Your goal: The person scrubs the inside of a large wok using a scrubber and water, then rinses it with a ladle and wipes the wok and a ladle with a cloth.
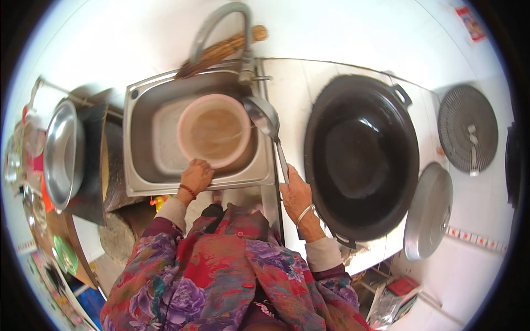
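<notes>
My left hand [196, 177] grips the near rim of a pale pink plastic basin [182, 145], which stands in the right part of a stainless steel sink [143, 120]. Cloudy brownish water fills part of the basin. My right hand [296, 191] is closed around the handle of a metal ladle [265, 118]; its bowl hangs over the sink's right edge, beside the basin's rim. To the right of the ladle is a large black wok [360, 157] set in the white tiled counter. A curved grey faucet [244, 41] rises behind the sink, with a bundled brush [221, 51] behind it.
A metal lid [428, 213] leans at the wok's right side. Beyond it a round dark ribbed disc [468, 126] stands against the wall. Left of the sink are a steel bowl [64, 155] and a dark upright panel [93, 161]. A green plate [65, 255] lies at lower left.
</notes>
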